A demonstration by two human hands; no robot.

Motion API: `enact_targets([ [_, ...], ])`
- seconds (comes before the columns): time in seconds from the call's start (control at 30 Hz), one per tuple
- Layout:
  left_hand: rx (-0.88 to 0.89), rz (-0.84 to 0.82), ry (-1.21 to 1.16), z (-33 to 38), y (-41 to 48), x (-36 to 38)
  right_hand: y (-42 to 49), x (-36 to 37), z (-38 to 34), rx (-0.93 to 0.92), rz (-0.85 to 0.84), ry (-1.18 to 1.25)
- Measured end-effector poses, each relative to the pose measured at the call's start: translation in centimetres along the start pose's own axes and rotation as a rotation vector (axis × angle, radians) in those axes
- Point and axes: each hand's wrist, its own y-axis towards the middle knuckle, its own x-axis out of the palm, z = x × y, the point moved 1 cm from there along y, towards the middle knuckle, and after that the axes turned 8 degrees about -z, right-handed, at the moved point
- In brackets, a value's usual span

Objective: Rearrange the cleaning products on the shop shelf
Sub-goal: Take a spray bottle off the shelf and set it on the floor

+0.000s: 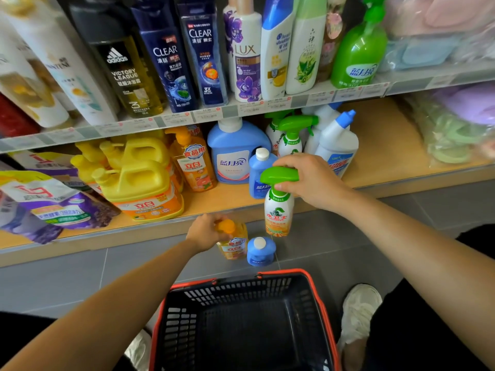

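Shop aisle, grey floor tiles, wooden bottom shelf (375,145) before us. Our right hand (310,180) grips spray bottle (278,207) by green trigger head, upright, hanging just off shelf edge. Our left hand (206,231) wraps orange pump bottle (233,243) standing on floor, beside blue bottle (261,251). Shelf lies up and ahead.

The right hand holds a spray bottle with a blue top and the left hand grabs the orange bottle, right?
No: the head view shows the spray bottle in the right hand has a green top, not blue. The left hand does grip the orange bottle.
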Motion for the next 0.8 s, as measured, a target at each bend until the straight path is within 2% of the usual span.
enact_targets([
  [0.13,0.016,-0.141,0.086,1.8,-1.0,-1.5,-0.2,-0.2,-0.9,-0.024,-0.032,0.07],
  [0.23,0.062,-0.187,0.091,4.6,-2.6,-3.2,-0.5,-0.9,-1.5,-0.039,-0.083,0.152],
  [0.33,0.161,-0.152,-0.075,7.9,-5.3,-4.8,-0.8,-1.7,-2.3,-0.064,-0.107,0.314],
  [0.5,0.373,-0.107,-0.219,12.4,-10.2,-6.1,-1.3,-3.0,-3.9,-0.163,-0.022,0.567],
  [0.63,0.361,-0.02,-0.356,13.5,-12.2,-6.3,-2.0,-3.6,-5.3,-0.206,0.017,0.865],
  [0.73,0.339,0.05,-0.475,13.4,-13.0,-6.1,-2.3,-3.5,-6.0,-0.214,0.133,1.017],
  [0.8,0.31,0.132,-0.584,13.3,-13.4,-5.8,-2.6,-3.3,-6.1,-0.14,0.354,0.886],
])
